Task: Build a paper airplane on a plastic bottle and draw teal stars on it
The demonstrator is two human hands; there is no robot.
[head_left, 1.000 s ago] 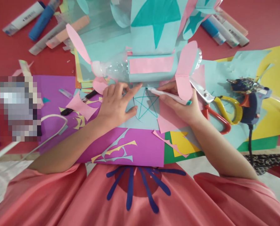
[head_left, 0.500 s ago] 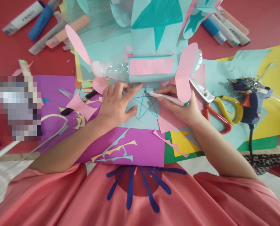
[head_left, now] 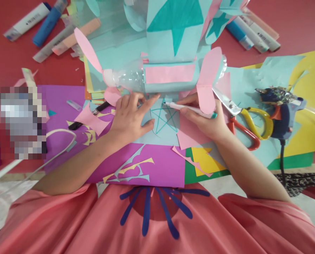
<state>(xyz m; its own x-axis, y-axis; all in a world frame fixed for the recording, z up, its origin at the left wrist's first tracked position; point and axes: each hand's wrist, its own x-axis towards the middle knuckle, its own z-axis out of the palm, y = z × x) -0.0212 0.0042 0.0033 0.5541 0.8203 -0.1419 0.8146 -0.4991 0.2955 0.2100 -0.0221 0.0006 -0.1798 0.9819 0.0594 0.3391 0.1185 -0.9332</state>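
Observation:
My right hand (head_left: 206,118) is closed round a white marker (head_left: 190,108) with a teal end. The marker's tip is at the top point of a teal star outline (head_left: 164,121) on light blue paper (head_left: 144,137). Lying on the left side of that paper, my left hand (head_left: 132,114) has its fingers apart and holds nothing. Just beyond both hands lies a clear plastic bottle (head_left: 128,77), wrapped in light blue paper with a pink strip (head_left: 170,73) and with pink paper wings (head_left: 210,79) at its ends.
Scissors (head_left: 234,107) with yellow and red handles and a blue glue gun (head_left: 284,118) lie at the right. Markers (head_left: 50,23) lie at the back left, others at the back right. Paper scraps (head_left: 131,167) cover the purple sheet (head_left: 165,164) nearest me.
The marker's rear end has shifted slightly right in my right hand, its tip staying at the star's top. My left hand has not visibly moved.

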